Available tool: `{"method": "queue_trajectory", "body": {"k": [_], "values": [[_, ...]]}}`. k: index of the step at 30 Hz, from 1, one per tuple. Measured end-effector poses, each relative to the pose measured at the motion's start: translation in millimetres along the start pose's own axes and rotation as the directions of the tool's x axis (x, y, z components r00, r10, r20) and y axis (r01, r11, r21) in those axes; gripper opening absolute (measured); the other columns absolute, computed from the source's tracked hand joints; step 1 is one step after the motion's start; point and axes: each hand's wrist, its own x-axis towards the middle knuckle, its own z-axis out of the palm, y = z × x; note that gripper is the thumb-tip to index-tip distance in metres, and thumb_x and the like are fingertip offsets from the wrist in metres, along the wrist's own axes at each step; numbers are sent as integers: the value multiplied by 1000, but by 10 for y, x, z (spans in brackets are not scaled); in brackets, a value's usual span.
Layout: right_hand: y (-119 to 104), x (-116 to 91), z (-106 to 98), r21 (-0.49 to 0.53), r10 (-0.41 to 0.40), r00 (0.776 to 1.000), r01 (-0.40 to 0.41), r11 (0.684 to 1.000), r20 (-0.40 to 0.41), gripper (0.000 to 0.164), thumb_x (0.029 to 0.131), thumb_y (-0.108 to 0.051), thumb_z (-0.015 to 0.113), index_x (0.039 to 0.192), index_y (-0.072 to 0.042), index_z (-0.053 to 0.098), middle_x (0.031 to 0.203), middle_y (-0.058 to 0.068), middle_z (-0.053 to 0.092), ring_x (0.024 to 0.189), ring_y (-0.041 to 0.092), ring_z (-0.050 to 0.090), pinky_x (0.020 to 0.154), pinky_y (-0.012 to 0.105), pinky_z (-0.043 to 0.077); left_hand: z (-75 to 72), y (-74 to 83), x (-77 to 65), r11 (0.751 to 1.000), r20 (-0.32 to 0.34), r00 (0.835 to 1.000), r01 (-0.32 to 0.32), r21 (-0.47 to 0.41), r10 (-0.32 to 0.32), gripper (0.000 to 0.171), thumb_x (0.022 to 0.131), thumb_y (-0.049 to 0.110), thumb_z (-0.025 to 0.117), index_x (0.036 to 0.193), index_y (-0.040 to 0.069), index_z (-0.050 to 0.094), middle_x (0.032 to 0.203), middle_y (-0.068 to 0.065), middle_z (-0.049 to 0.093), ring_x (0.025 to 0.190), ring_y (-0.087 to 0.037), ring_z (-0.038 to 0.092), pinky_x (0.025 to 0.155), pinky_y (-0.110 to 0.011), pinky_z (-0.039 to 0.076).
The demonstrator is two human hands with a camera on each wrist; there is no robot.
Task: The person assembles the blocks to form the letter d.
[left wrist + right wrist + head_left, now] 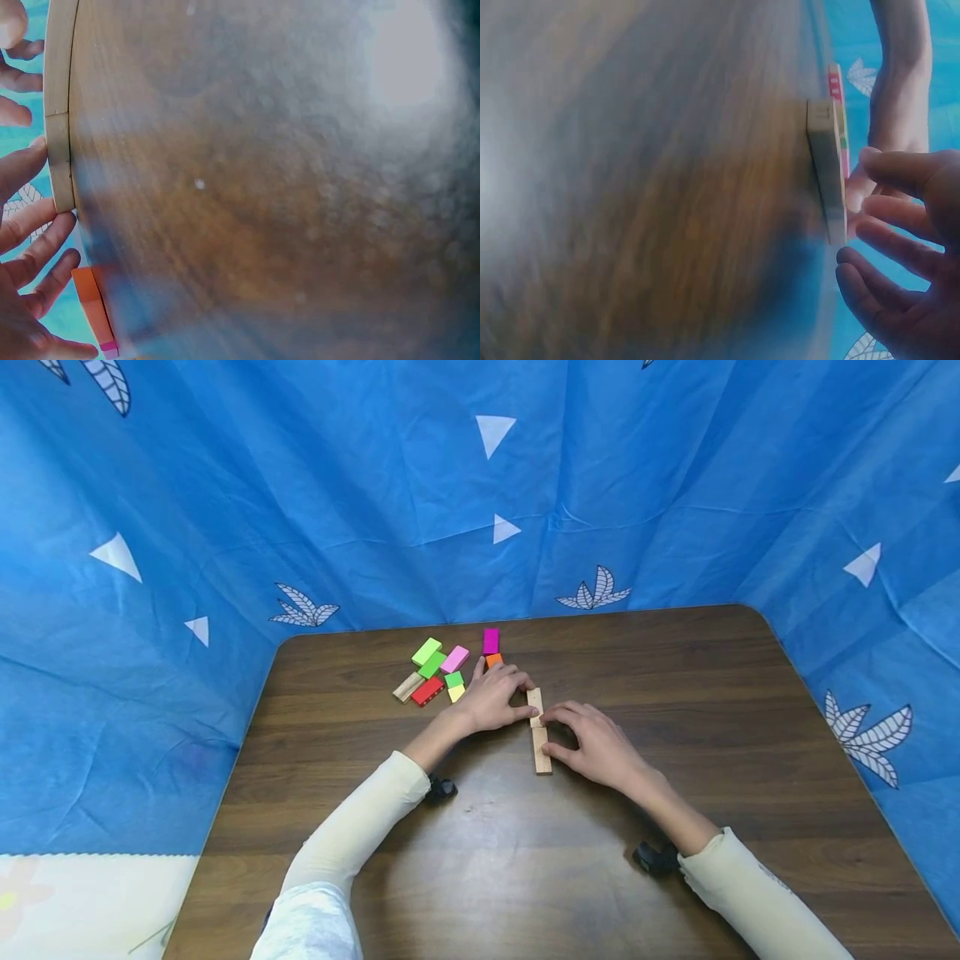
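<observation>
No text, label or number is legible; the marks on one wooden block (827, 165) are too blurred.

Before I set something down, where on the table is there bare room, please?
The table is bare between the wrist cameras, and from the right hand to the table's right edge. It is crowded beside the left hand (coloured blocks) and between both hands (a row of wooden blocks).

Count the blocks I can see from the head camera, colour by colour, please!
Wood: 3
Green, light or dark: 3
Pink: 1
Red: 1
Yellow: 1
Magenta: 1
Orange: 1
Total: 11
</observation>
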Motion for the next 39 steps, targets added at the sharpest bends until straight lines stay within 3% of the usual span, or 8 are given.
{"method": "queue_trajectory", "body": {"k": [17, 25, 33, 39], "values": [[108, 115, 4, 8, 24, 1000, -24, 1000, 13, 37, 96, -36, 83, 130, -21, 80, 134, 8, 72, 127, 35, 66, 108, 60, 52, -14, 9, 25, 1000, 6, 1000, -4, 13, 4, 45, 98, 56, 75, 130, 24, 71, 131, 3, 69, 136, -22, 59, 130, -75, 13], [98, 126, 45, -22, 34, 999, -34, 999, 1, 48, 94, -45, 83, 133, -19, 78, 139, 8, 71, 132, 35, 65, 110, 60, 52, -29, 20, 21, 1000, 17, 1000, 2, 21, -2, 46, 98, 56, 74, 130, 24, 72, 134, 2, 69, 138, -23, 58, 131, -75, 13], [73, 112, 87, -51, 22, 1000, -22, 998, -3, 43, 93, -44, 84, 130, -20, 80, 133, 5, 75, 126, 32, 68, 104, 56, 56, -32, 12, 9, 1000, 24, 1000, 2, 21, -3, 46, 98, 55, 75, 131, 23, 72, 133, 1, 69, 139, -24, 56, 130, -76, 12], [66, 128, 60, -33, 37, 999, -36, 999, 13, 43, 93, -42, 85, 129, -19, 80, 131, 8, 76, 127, 35, 68, 120, 62, 45, -83, -106, -46, 999, -36, 999, 3, -39, -4, 51, 101, 53, 72, 142, 25, 66, 145, 0, 65, 147, -27, 51, 130, -77, 11]]}}
